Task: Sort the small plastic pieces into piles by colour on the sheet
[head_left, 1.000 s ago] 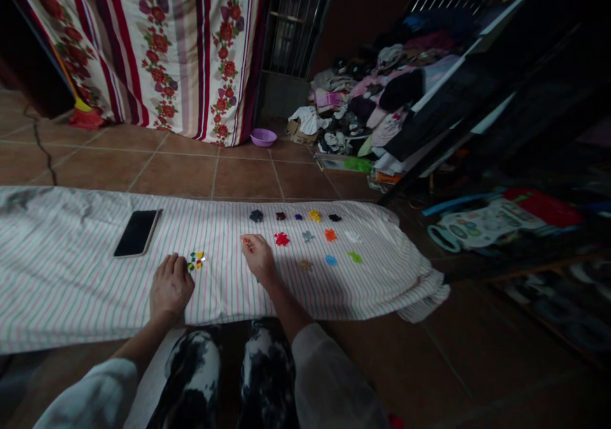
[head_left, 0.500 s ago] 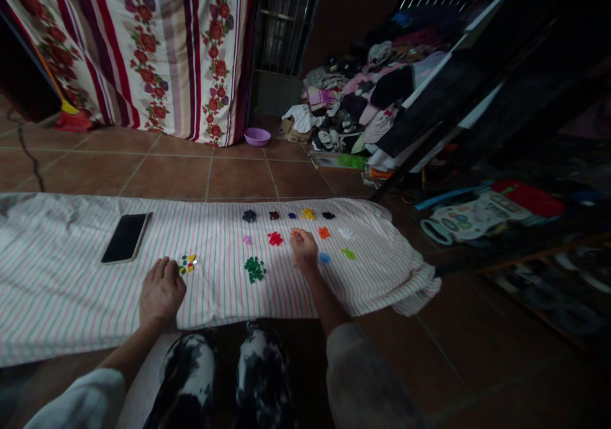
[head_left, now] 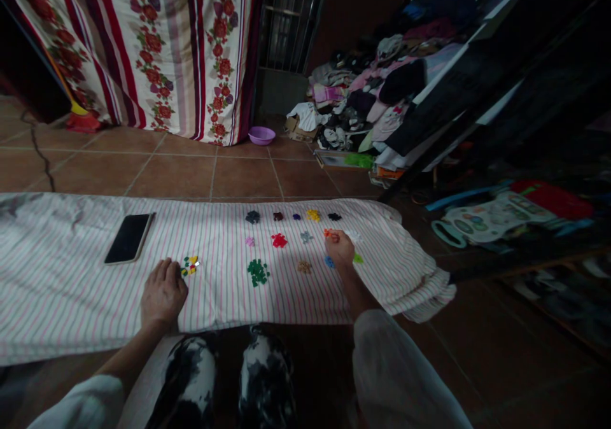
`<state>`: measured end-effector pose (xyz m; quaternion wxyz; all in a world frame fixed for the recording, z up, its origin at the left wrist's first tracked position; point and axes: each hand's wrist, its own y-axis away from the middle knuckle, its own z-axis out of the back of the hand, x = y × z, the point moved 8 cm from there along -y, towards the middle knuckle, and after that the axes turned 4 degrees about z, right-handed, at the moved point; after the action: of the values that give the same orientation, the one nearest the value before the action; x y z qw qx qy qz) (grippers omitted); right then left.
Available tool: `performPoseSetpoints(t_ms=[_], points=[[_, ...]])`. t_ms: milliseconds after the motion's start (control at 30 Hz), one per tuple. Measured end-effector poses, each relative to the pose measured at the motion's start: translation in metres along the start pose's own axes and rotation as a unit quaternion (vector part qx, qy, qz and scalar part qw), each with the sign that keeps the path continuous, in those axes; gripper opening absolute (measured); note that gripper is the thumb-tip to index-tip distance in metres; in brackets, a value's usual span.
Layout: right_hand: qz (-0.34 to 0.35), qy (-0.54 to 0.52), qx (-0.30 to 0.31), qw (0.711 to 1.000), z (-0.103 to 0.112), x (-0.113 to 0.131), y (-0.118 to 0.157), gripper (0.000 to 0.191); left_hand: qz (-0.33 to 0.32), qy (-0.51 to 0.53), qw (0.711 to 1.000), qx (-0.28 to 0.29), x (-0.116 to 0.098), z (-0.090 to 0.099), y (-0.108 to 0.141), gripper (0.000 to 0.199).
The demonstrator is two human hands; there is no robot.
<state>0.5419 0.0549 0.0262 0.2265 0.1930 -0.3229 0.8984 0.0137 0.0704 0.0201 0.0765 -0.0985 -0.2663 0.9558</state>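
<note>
My right hand (head_left: 340, 247) is over the small pile of orange pieces (head_left: 328, 232), its fingers pinched together. Whatever lies between the fingertips is too small to make out. Just below the hand are blue pieces (head_left: 329, 261), and light green pieces (head_left: 358, 258) show beside the wrist. My left hand (head_left: 163, 291) rests palm down on the striped cloth (head_left: 214, 298), fingers laid out and loosely bent. Close to its fingertips lies a mixed group of small yellow, green, red and white pieces (head_left: 189, 265).
Separate colour piles dot the cloth: dark green (head_left: 258, 272), red (head_left: 279, 240), grey (head_left: 306, 237), tan (head_left: 304, 267), yellow (head_left: 313, 214) and several more. A phone (head_left: 128, 238) lies at the left. Beyond are a purple basin (head_left: 261, 136) and heaped clothes (head_left: 367, 91).
My right hand has moved right, from over the grey pile to the orange one, uncovering the grey and tan piles. The left hand stays put while the view shifts slightly.
</note>
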Motion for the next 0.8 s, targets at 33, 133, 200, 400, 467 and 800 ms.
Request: performPoseSetpoints(t_ms=[33,133,200,400,467,800], points=[[-0.007,0.007,0.001,1.000,-0.001,-0.004,-0.001,0.029,-0.001,0.001,1.000,-0.001,0.000,0.000,0.000,0.031],[-0.010,-0.003,-0.005,1.000,-0.002,-0.008,-0.004,0.027,0.003,0.007,1.000,0.002,0.001,-0.001,-0.001,0.030],[0.009,-0.014,-0.005,1.000,-0.002,-0.006,-0.006,0.024,0.013,0.013,1.000,0.007,0.002,-0.002,0.000,0.030],[0.024,0.000,0.000,1.000,-0.007,-0.008,-0.012,0.020,0.021,0.017,1.000,0.014,0.002,-0.004,0.002,0.032],[0.030,0.014,0.003,0.999,-0.010,-0.009,-0.014,0.019,0.017,0.015,1.000,0.011,0.002,-0.004,0.002,0.032],[0.035,0.013,0.033,0.999,-0.022,-0.013,-0.021,0.018,0.032,0.039,0.999,0.019,0.003,-0.004,0.001,0.033]])
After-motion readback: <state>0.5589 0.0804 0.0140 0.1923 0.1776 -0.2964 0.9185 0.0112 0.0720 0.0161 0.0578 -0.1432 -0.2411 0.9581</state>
